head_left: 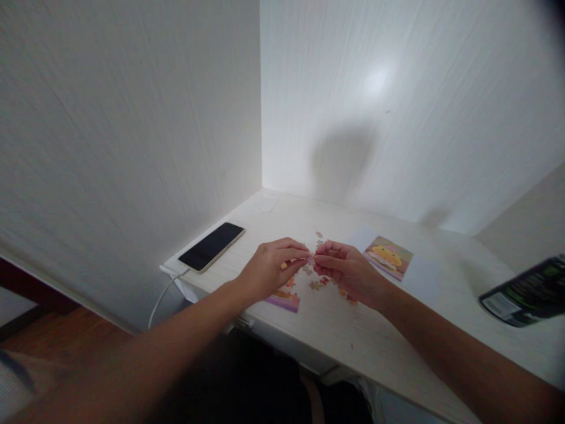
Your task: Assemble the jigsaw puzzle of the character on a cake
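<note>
My left hand (272, 265) and my right hand (346, 266) meet over the table, fingertips pinched together on a small pale pinkish puzzle piece (311, 258). Loose jigsaw puzzle pieces (315, 285) lie scattered under and around both hands, some hidden by the fingers. Below my left hand is a joined section of the puzzle (286, 301) with a purple edge, partly covered by that hand. To the right of my right hand, a picture card (388, 258) shows a yellow cartoon figure and rests on a white sheet.
A phone (212, 247) with a white cable (163, 297) lies at the table's left edge. On the right stands a dark bottle (523, 294), cut by the frame. White walls (335, 88) enclose the white table (397, 347) at the back and left.
</note>
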`<act>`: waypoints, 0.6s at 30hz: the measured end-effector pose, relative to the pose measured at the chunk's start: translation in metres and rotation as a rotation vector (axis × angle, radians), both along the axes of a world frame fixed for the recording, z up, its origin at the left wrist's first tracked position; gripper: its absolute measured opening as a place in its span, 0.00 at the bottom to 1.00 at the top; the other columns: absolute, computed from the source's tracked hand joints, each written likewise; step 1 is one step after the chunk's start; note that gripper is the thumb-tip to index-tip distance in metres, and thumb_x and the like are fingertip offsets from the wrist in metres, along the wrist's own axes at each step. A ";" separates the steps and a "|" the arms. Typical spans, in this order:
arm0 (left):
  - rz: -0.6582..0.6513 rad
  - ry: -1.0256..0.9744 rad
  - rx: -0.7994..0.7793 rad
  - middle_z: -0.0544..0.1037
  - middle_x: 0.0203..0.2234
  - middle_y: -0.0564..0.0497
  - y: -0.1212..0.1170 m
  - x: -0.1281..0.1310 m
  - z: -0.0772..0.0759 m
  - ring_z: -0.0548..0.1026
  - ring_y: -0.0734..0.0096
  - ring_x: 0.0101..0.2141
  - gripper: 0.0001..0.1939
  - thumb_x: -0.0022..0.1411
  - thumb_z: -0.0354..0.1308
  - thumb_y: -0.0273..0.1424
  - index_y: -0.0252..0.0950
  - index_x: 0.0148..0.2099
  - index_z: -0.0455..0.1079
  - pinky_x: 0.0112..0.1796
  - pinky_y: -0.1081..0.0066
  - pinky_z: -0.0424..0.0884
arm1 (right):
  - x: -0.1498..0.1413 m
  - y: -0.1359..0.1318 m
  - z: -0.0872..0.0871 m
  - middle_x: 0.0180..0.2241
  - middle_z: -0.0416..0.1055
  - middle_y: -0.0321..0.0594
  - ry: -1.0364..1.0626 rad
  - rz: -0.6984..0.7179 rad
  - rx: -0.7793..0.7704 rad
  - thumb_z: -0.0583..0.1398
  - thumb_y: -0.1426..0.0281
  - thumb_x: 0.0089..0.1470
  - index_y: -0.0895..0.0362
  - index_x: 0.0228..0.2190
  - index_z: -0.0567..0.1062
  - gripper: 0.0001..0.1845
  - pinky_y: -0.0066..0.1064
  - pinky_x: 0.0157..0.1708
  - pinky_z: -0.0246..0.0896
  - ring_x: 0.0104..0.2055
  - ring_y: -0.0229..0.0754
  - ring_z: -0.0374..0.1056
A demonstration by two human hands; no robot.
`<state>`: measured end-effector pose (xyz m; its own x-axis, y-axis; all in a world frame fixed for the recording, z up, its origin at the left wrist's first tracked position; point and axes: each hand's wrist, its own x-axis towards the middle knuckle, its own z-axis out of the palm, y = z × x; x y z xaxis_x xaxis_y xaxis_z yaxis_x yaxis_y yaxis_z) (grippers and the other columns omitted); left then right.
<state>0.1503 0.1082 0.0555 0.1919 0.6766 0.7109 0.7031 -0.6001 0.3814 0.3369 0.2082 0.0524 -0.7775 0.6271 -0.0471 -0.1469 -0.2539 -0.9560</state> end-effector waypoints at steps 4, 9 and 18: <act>-0.067 0.055 -0.058 0.79 0.41 0.47 -0.002 -0.007 0.006 0.77 0.72 0.41 0.07 0.68 0.59 0.26 0.32 0.44 0.78 0.43 0.74 0.72 | 0.000 0.000 -0.002 0.26 0.73 0.34 -0.041 -0.004 0.103 0.72 0.63 0.46 0.58 0.31 0.74 0.16 0.25 0.30 0.62 0.28 0.33 0.68; -0.088 0.156 -0.344 0.80 0.40 0.49 -0.022 -0.042 0.025 0.77 0.71 0.39 0.08 0.68 0.59 0.30 0.36 0.44 0.79 0.42 0.72 0.71 | 0.003 0.004 -0.011 0.27 0.72 0.37 -0.247 -0.198 0.684 0.63 0.59 0.57 0.57 0.31 0.74 0.13 0.31 0.29 0.62 0.28 0.37 0.66; -0.152 0.247 -0.638 0.80 0.34 0.45 -0.050 -0.068 0.026 0.77 0.69 0.35 0.10 0.68 0.57 0.29 0.33 0.37 0.79 0.39 0.75 0.69 | 0.008 -0.015 -0.013 0.53 0.73 0.41 -0.186 0.131 1.584 0.59 0.68 0.62 0.51 0.47 0.75 0.11 0.46 0.58 0.60 0.56 0.45 0.67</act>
<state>0.0823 0.0587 0.0819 0.4224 0.9001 0.1067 0.7406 -0.4106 0.5318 0.3454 0.1930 0.0393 -0.8854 0.0659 0.4601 -0.0615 0.9646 -0.2566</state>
